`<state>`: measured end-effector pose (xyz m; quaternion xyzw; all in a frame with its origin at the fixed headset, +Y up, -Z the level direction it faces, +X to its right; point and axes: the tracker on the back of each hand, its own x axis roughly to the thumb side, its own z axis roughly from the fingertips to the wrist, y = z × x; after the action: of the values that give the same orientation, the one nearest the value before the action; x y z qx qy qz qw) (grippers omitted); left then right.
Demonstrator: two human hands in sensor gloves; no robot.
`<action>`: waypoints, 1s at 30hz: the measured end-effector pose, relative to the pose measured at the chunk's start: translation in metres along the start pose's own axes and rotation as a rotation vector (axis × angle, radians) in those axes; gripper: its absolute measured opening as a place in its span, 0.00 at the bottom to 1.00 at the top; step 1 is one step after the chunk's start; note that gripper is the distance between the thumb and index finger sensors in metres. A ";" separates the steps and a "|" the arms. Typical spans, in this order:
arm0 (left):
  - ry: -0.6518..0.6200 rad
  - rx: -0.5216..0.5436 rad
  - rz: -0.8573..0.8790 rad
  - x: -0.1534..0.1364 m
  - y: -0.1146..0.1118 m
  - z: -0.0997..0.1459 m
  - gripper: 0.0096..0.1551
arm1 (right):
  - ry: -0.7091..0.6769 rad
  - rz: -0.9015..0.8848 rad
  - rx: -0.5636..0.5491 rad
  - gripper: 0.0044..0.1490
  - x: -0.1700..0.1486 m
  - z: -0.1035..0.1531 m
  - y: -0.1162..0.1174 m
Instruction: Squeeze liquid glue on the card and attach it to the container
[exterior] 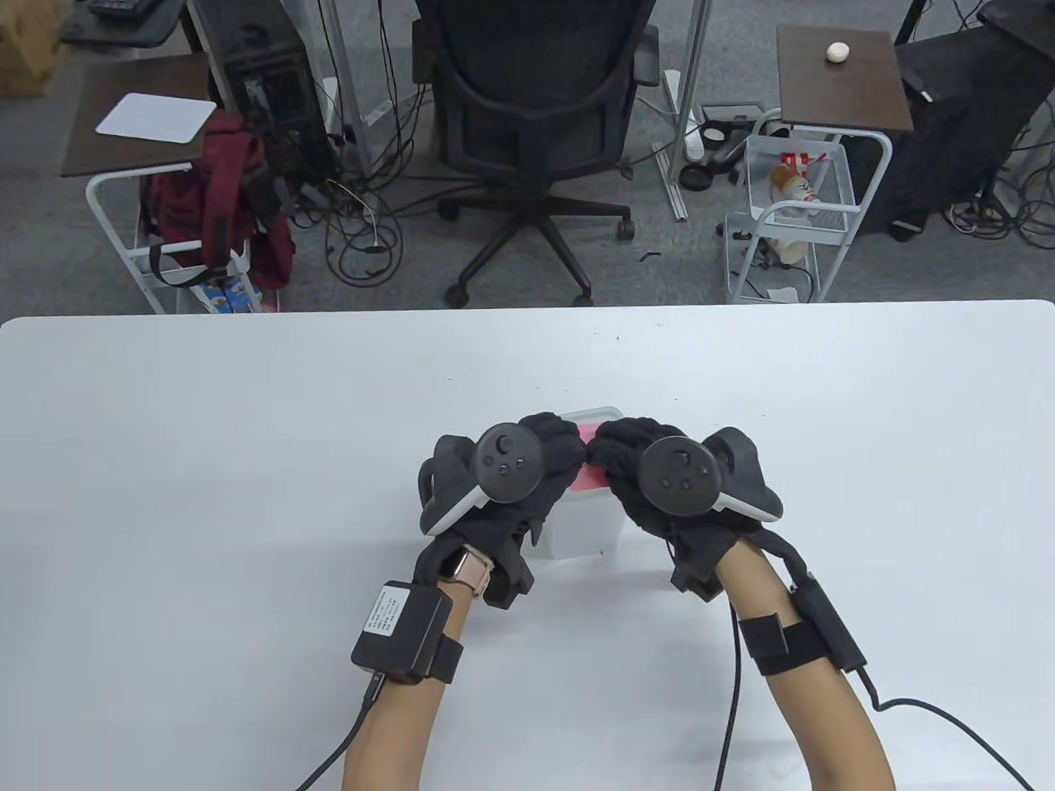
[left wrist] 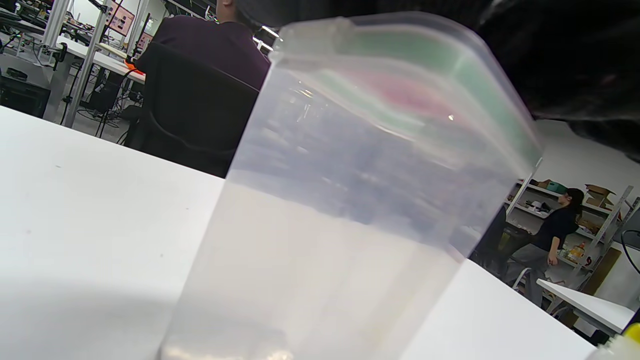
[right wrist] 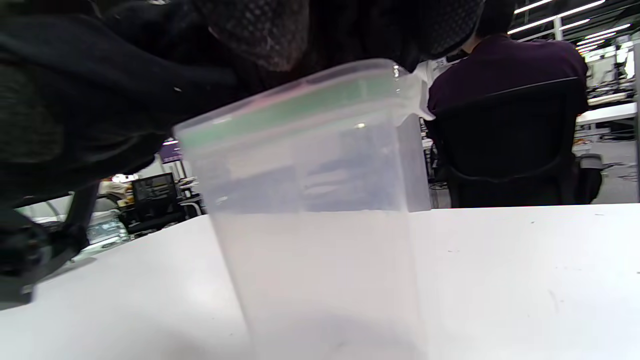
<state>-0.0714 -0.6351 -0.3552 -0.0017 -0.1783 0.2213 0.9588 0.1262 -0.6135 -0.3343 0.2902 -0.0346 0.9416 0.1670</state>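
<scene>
**Two gloved hands pressed onto a card on a clear container**

Two hands were seen close together near the front middle of the white table [exterior: 206, 461]. On the left, the left hand [exterior: 527, 461] was laid over the left part of the container's top, its fingers curled downward onto the lid; a tracker [exterior: 503, 461] was strapped to its back. Whether those fingers gripped the edge or only pressed could not be told, since they were hidden from above.

Between the two hands, a strip of the pink card [exterior: 587, 465] was visible, lying flat on the lid of the clear plastic container [exterior: 577, 535]. The container stood upright on the table, with its near wall showing below the hands. In the left wrist view the container [left wrist: 350, 210] filled the frame, a pink tint visible through its green-edged lid [left wrist: 430, 65]. In the right wrist view the container [right wrist: 320, 210] was seen upright, with dark gloved fingers [right wrist: 260, 35] resting over its top.

On the right, the right hand [exterior: 635, 465] was placed over the right part of the lid, fingers bent down onto the card, almost touching the left hand's fingertips.

Beyond the table, an office chair [exterior: 536, 107] was seen on the floor.
</scene>
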 end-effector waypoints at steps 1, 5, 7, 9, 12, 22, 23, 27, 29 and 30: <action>0.000 0.000 0.002 0.000 0.000 0.000 0.20 | -0.019 -0.011 0.004 0.24 0.001 0.005 -0.001; -0.002 0.000 0.001 0.000 0.000 0.000 0.20 | -0.037 0.002 0.005 0.25 0.001 0.013 -0.002; 0.000 -0.001 0.008 0.000 0.000 0.000 0.20 | -0.021 -0.032 0.001 0.24 -0.002 0.008 -0.002; -0.002 -0.005 0.013 -0.001 0.000 0.000 0.20 | 0.018 -0.034 -0.003 0.24 -0.003 0.001 0.000; -0.003 -0.006 0.014 -0.001 0.000 0.000 0.20 | 0.074 -0.013 -0.005 0.25 -0.004 -0.011 0.002; -0.003 -0.003 0.005 0.000 -0.001 0.000 0.20 | 0.121 0.072 -0.003 0.29 0.002 -0.023 0.009; -0.001 -0.002 0.005 0.000 -0.001 0.000 0.20 | 0.111 0.064 -0.007 0.28 0.003 -0.022 0.008; 0.000 0.000 0.005 0.000 -0.001 0.001 0.19 | 0.052 0.065 0.000 0.28 0.006 -0.010 0.003; 0.000 0.001 0.006 0.000 -0.001 0.001 0.20 | 0.008 0.054 -0.004 0.25 0.007 -0.002 0.000; 0.001 0.001 0.008 0.000 -0.001 0.001 0.20 | -0.006 0.036 -0.001 0.25 0.007 0.003 0.000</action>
<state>-0.0709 -0.6362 -0.3543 -0.0018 -0.1778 0.2250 0.9580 0.1222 -0.6115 -0.3282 0.2921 -0.0409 0.9437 0.1500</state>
